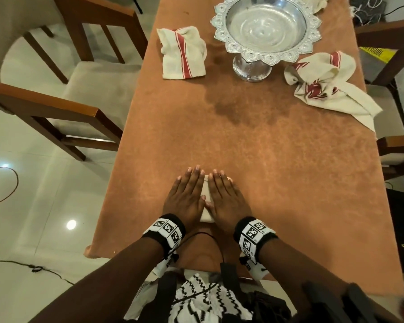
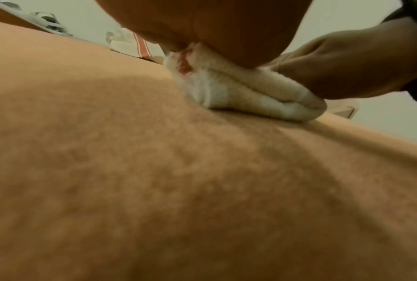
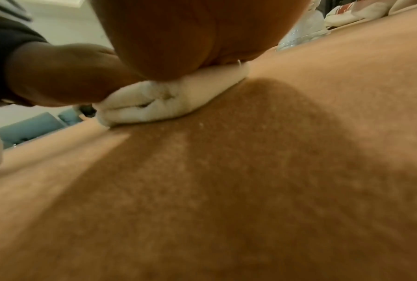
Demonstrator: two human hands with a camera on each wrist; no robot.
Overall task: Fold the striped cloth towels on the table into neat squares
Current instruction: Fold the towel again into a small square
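Observation:
A cream towel folded into a small thick square [image 1: 206,201] lies near the table's front edge, mostly hidden under both palms. My left hand [image 1: 186,194] and right hand [image 1: 224,195] press flat on it side by side with straight fingers. The left wrist view shows the folded towel [image 2: 246,93] layered under my palm, a red stripe at its far end. From the right wrist the same folded towel [image 3: 159,102] is squashed beneath the palm. A loosely folded red-striped towel [image 1: 183,53] lies at the far left. A crumpled red-striped towel [image 1: 324,82] lies at the far right.
A silver pedestal bowl [image 1: 265,31] stands at the back centre of the orange-covered table [image 1: 278,171], with a dark stain [image 1: 233,108] in front of it. Another cream cloth [image 1: 320,3] shows behind the bowl. Wooden chairs [image 1: 63,94] flank both sides.

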